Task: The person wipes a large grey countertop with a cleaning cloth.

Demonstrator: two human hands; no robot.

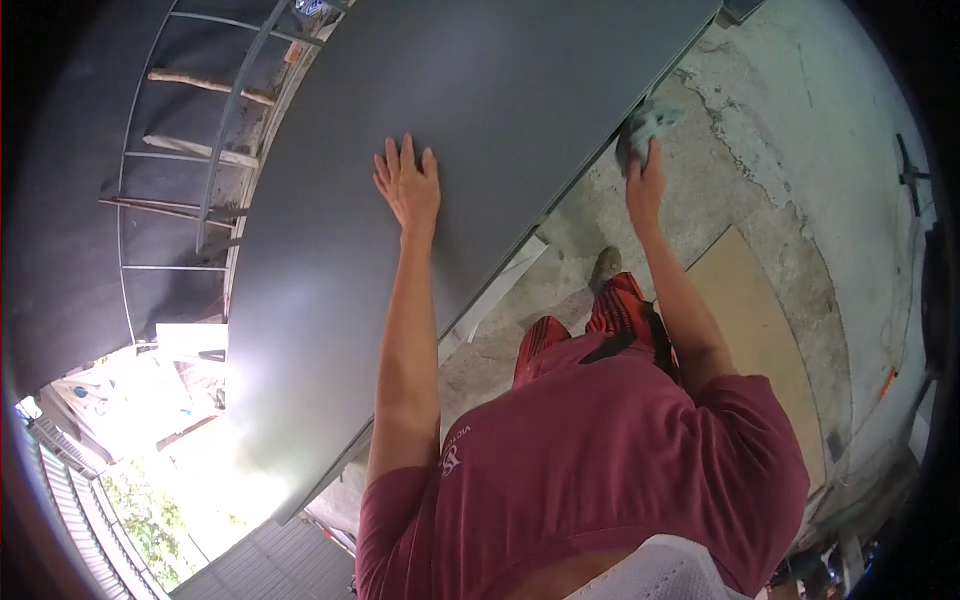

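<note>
A large, smooth dark grey panel [330, 240] stretches diagonally in front of me, from the upper right down to the lower left. Flat on its surface lies my left hand [408, 190], fingers spread and holding nothing. At the panel's right-hand edge, my right hand [646, 188] grips a bunched cloth [650, 125], dark grey with pale whitish-green patches. The cloth is right at the edge, and part of it is hidden by my fingers.
Beyond the panel's far side is a metal frame [235, 110] with rungs and wooden sticks. A tan board [765, 330] lies on the cracked concrete floor [720, 215] to my right. A pale strip [505, 285] shows beneath the panel's near edge.
</note>
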